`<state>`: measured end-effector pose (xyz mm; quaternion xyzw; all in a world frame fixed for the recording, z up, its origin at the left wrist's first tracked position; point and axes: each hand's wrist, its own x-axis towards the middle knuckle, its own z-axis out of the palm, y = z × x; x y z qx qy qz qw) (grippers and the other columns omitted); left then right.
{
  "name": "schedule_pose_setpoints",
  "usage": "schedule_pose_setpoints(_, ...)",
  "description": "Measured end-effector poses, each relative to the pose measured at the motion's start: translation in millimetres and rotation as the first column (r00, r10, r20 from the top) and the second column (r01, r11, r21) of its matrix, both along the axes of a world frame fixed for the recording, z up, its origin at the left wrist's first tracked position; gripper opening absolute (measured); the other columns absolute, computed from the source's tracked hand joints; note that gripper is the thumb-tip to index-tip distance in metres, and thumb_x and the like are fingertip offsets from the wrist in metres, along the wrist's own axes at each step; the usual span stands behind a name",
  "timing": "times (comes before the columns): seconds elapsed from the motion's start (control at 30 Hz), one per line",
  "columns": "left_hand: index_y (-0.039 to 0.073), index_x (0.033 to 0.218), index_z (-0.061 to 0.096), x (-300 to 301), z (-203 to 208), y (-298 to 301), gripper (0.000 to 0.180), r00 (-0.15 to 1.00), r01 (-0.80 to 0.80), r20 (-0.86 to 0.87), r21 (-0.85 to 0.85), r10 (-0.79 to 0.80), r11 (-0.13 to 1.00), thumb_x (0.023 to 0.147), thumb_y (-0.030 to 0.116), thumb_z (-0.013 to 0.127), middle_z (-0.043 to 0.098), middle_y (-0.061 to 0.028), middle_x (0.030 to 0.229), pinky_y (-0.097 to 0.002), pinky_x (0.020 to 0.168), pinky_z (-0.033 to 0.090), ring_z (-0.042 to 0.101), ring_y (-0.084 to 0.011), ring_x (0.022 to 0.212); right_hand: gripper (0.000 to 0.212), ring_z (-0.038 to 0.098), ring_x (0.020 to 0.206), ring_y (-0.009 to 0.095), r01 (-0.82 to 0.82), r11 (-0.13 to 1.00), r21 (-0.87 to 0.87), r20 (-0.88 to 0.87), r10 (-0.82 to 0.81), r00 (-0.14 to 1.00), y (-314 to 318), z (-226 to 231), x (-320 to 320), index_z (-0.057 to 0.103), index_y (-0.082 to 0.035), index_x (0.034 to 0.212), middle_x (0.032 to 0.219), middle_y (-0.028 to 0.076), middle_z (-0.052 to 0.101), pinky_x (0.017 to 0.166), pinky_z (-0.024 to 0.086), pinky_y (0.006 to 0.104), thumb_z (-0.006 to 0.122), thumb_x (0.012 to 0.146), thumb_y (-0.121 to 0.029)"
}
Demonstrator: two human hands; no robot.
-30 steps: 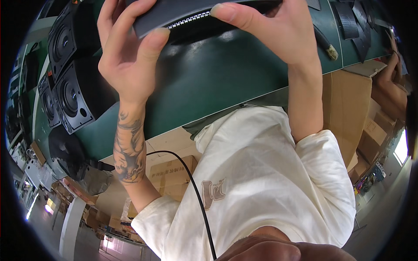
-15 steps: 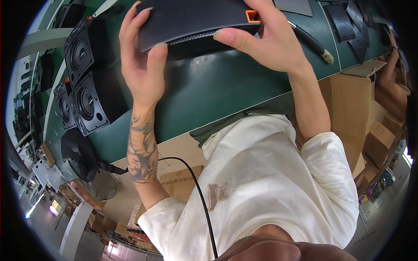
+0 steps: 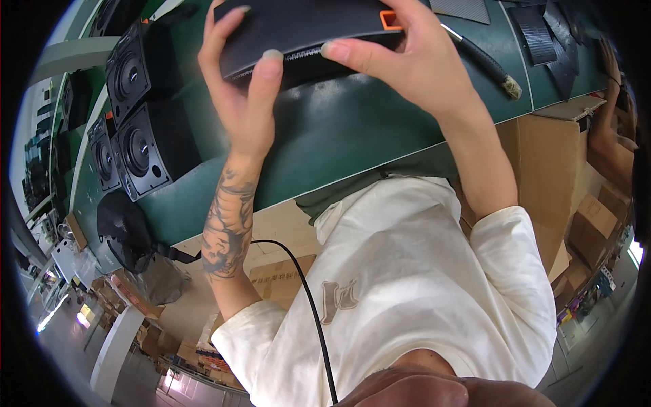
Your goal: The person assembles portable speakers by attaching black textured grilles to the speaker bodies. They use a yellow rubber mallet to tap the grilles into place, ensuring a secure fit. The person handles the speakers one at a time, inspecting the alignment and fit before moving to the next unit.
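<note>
A black speaker box (image 3: 305,26) lies at the top of the view, partly cut off by the upper edge. A thin perforated strip (image 3: 302,54) runs along its near edge, and an orange square piece (image 3: 389,20) sits by its right end. My left hand (image 3: 245,102) grips the box's left end, thumb on the near edge and fingers over the top. From the right, my right hand (image 3: 420,64) closes on the other end with its thumb pressed to the strip. The thumbs are a short way apart; some right fingertips are hidden.
Several black speakers (image 3: 142,146) stand on the green table (image 3: 332,125) at left, near a black mesh bag (image 3: 122,224). A black-handled brush (image 3: 485,62) and dark perforated panels (image 3: 532,34) lie right. Cardboard boxes (image 3: 542,176) stand below. Another person's arm (image 3: 607,122) shows far right.
My left hand has shifted right along the near edge, its thumb now closer to my right thumb. The right thumb has slid slightly left. The box has tilted a little.
</note>
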<state>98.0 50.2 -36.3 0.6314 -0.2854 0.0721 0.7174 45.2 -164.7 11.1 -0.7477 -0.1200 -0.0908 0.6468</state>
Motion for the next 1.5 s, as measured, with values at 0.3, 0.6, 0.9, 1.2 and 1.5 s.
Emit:
schedule_pose_setpoints(0.3, 0.006, 0.148, 0.040, -9, -12, 13, 0.072, 0.997, -0.031, -0.076, -0.013, 0.030, 0.999, 0.090, 0.018, 0.081, 0.050, -0.0110, 0.143, -0.0331, 0.105, 0.045, 0.055, -0.0197, 0.121, 0.056, 0.055, 0.118, 0.023, 0.080, 0.985, -0.152, 0.028, -0.077, 0.997, 10, 13, -8, 0.059, -0.006, 0.133, 0.131, 0.014, 0.050, 0.097, 0.048, 0.0312, 0.082, 0.082, -0.008)
schedule_pose_setpoints(0.6, 0.003, 0.135, 0.057, -9, 5, 25, 0.066, 0.997, -0.047, 0.070, 0.257, 0.030, 0.965, 0.080, 0.022, 0.089, 0.053, -0.0143, 0.141, -0.0383, 0.108, 0.046, 0.057, -0.0248, 0.124, 0.060, 0.051, 0.129, 0.026, -0.013, 0.998, -0.056, -0.008, 0.012, 1.000, 1, 1, -10, 0.054, -0.005, 0.140, 0.142, 0.019, 0.041, 0.103, 0.045, 0.0323, 0.081, 0.087, -0.011)
schedule_pose_setpoints(0.9, 0.001, 0.150, 0.045, 9, -4, 46, 0.082, 0.996, 0.054, 0.055, 0.308, -0.074, 0.950, 0.089, 0.046, 0.077, 0.042, -0.0196, 0.157, -0.0383, 0.119, 0.033, 0.045, -0.0284, 0.141, 0.064, 0.046, 0.138, 0.023, 0.038, 0.994, -0.106, -0.055, -0.044, 0.998, -9, 5, -14, 0.054, -0.004, 0.144, 0.155, 0.024, 0.034, 0.102, 0.045, 0.0299, 0.083, 0.087, -0.014)
schedule_pose_setpoints(1.2, 0.000, 0.133, 0.063, -1, 3, 36, 0.063, 0.993, 0.057, 0.082, 0.251, -0.080, 0.966, 0.084, 0.035, 0.082, 0.042, -0.0264, 0.152, -0.0412, 0.115, 0.037, 0.047, -0.0324, 0.138, 0.068, 0.042, 0.143, 0.025, 0.126, 0.987, -0.097, 0.055, -0.121, 0.991, 1, -6, -20, 0.058, -0.001, 0.140, 0.161, 0.028, 0.029, 0.109, 0.038, 0.0315, 0.088, 0.080, -0.012)
schedule_pose_setpoints(1.5, -0.002, 0.137, 0.060, 9, 6, 33, 0.073, 0.951, 0.082, 0.255, 0.343, -0.177, 0.936, 0.079, 0.031, 0.088, 0.046, -0.0249, 0.148, -0.0445, 0.115, 0.039, 0.048, -0.0333, 0.138, 0.073, 0.046, 0.141, 0.027, 0.136, 0.990, -0.040, 0.044, -0.134, 0.990, 4, 6, -17, 0.058, 0.006, 0.138, 0.162, 0.027, 0.032, 0.115, 0.035, 0.0349, 0.091, 0.076, -0.014)
